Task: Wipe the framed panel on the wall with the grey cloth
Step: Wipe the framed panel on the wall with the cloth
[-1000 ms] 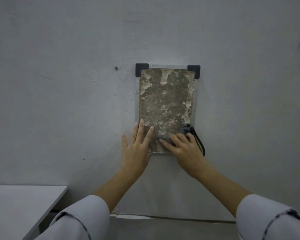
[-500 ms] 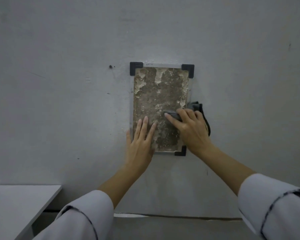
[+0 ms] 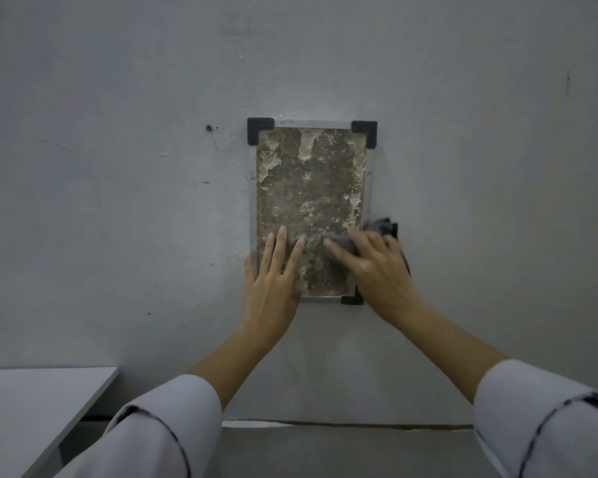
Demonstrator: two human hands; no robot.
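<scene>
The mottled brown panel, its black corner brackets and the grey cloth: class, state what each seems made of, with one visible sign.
Mottled brown panel: probably a clear glass or plastic sheet, judging by its pale see-through border, over a rough, flaking, matt brown surface.
Black corner brackets: likely matt moulded plastic; uniform L-shapes.
Grey cloth: soft fabric; it bunches under the right hand.

Single head view, wide-angle, worn on the person. Faces the wall [image 3: 118,167] nearly square-on, at arm's reach, tilted slightly down. Panel [image 3: 309,201] sits just right of centre; both forearms enter from the bottom edge; worktop [image 3: 32,408] corner at lower left.
</scene>
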